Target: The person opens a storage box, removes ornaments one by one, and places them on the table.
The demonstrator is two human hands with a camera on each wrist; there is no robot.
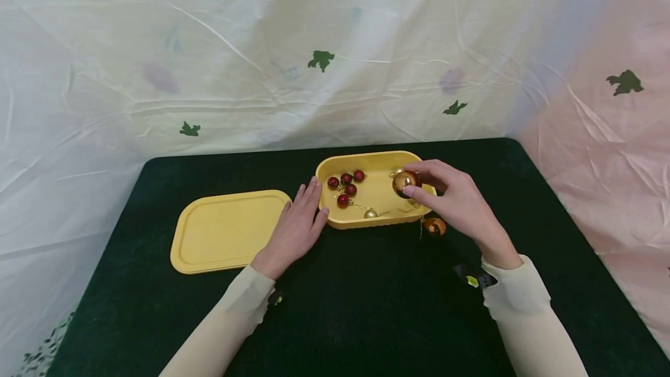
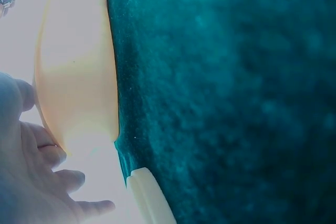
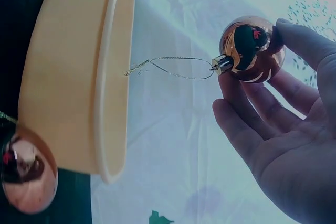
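My right hand (image 1: 454, 195) pinches a shiny copper-gold Christmas bauble (image 1: 405, 182) above the right end of a yellow box (image 1: 335, 223). From the bauble's cap a thin gold string loop (image 3: 178, 59) hangs down, as the right wrist view shows. With its fingers straight, my left hand (image 1: 296, 223) rests against the box's left end. Inside the box, several small red baubles (image 1: 351, 189) lie at the left, and a small gold bauble (image 1: 370, 213) lies near the front wall. Another copper-gold bauble (image 1: 435, 226) lies on the table just outside the box's front right corner.
A flat yellow lid (image 1: 225, 234) lies on the dark green tabletop (image 1: 361, 307) left of the box, partly behind my left hand. White patterned cloth (image 1: 251, 92) hangs behind the table, with pinkish cloth at the right side.
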